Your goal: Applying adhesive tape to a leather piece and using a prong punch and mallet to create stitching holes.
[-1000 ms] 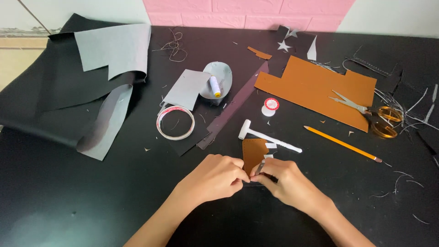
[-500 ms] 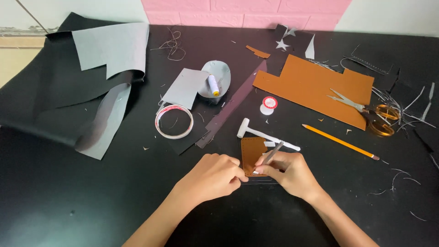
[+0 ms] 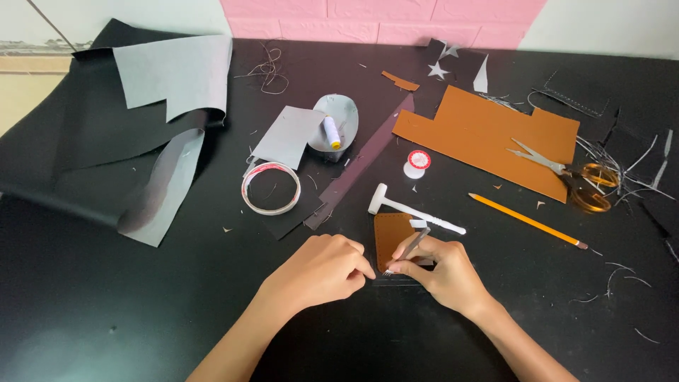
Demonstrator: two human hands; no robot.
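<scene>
Brown leather piece point(image 3: 391, 237) lies on the black table point(image 3: 85, 311) just below the white mallet point(image 3: 414, 209). The right hand point(image 3: 445, 272) pinches a thin metal tool point(image 3: 404, 253) at its lower edge, and the left hand point(image 3: 318, 269), fingers curled, presses just beside. If the tool skids, it could nick the left fingertips or scratch the leather.

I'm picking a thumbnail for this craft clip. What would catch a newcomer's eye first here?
First, the two hands at the bottom centre: the left hand lies beside the small brown leather piece, while the right hand holds a thin metal tool against it. Next, the large brown leather sheet at upper right, with orange-handled scissors on its edge, stands out against the black table.
</scene>
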